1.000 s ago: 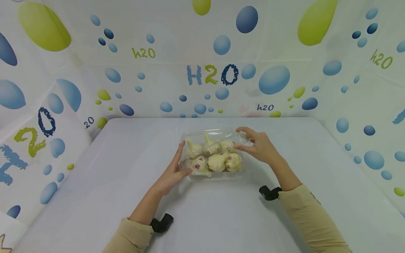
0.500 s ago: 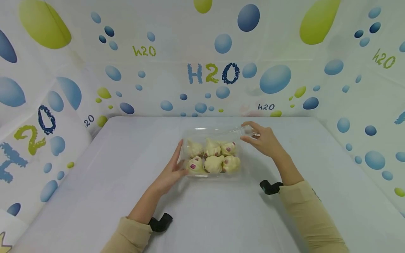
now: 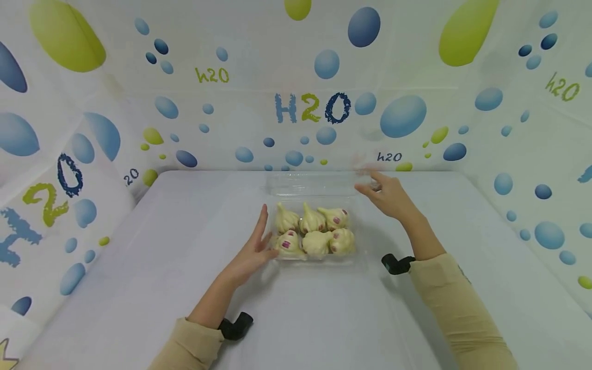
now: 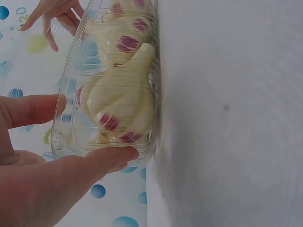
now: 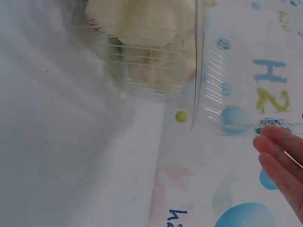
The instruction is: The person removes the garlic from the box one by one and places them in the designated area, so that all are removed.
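- Garlic (image 3: 316, 243) is set in a clear box (image 3: 319, 261) on the worktop (image 3: 305, 318), toward its far side and near the middle. Six bulbs are arranged in two rows of three, and purple patches are shown on several of them.
- In the back row, two stems are pointed away from the person; the third, at the right, is turned leftward.
- The lid (image 3: 305, 184) is folded open behind the box, so the bulbs are uncovered from above. Its exact tilt cannot be told.
- The left hand (image 3: 251, 257) is placed at the left end of the box. Its thumb is laid against the front left corner, its forefinger is stretched straight along that end, and the two are spread well apart.
- The right hand (image 3: 387, 198) is raised at the right end of the lid, with its fingers straight and parted. Its fingertips are seen at the lid's edge in the right wrist view; whether the edge is touched cannot be told.
- Both forearms are covered by tan sleeves (image 3: 455, 313), and a black fitting (image 3: 237, 327) is worn at each wrist.
- The worktop is backed by a white cloth (image 3: 245, 121), printed with blue and green drops and lettered "H2O".
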Action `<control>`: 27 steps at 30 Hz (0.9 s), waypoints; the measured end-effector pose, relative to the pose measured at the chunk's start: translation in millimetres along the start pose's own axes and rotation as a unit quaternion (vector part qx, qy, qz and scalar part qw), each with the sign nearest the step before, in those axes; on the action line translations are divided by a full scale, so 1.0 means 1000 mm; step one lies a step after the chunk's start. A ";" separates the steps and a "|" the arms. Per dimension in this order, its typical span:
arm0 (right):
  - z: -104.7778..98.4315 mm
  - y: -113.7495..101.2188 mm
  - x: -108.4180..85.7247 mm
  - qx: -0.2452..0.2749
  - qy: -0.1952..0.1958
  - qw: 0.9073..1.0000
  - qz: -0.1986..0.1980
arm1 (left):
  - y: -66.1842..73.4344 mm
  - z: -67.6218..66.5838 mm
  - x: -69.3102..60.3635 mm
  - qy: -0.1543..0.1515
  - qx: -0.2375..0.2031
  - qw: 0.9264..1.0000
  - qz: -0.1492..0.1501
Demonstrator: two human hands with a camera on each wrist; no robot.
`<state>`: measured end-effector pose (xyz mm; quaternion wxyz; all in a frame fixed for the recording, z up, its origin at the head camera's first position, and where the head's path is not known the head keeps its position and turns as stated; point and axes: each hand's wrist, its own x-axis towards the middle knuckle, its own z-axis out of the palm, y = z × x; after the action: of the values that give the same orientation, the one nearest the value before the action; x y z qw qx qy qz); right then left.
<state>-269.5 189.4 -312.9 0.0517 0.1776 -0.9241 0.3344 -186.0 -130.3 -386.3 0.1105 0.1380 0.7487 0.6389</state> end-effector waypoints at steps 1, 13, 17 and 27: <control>0.000 0.000 0.002 -0.002 0.001 1.000 0.000 | -0.001 0.000 0.000 0.000 0.002 1.000 0.000; 0.002 0.008 0.015 0.047 0.022 0.998 -0.020 | -0.002 0.000 0.001 0.001 0.003 1.000 -0.019; 0.005 0.014 0.018 0.063 0.019 0.997 -0.038 | -0.002 0.001 0.002 -0.001 0.007 1.000 -0.015; 0.021 0.032 0.028 0.070 0.022 0.996 -0.055 | -0.003 0.004 0.001 0.005 0.045 0.999 -0.003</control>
<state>-306.4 190.7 -341.9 0.0779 0.2234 -0.8858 0.3992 -185.9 -126.9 -390.3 0.1024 0.1373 0.7778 0.6047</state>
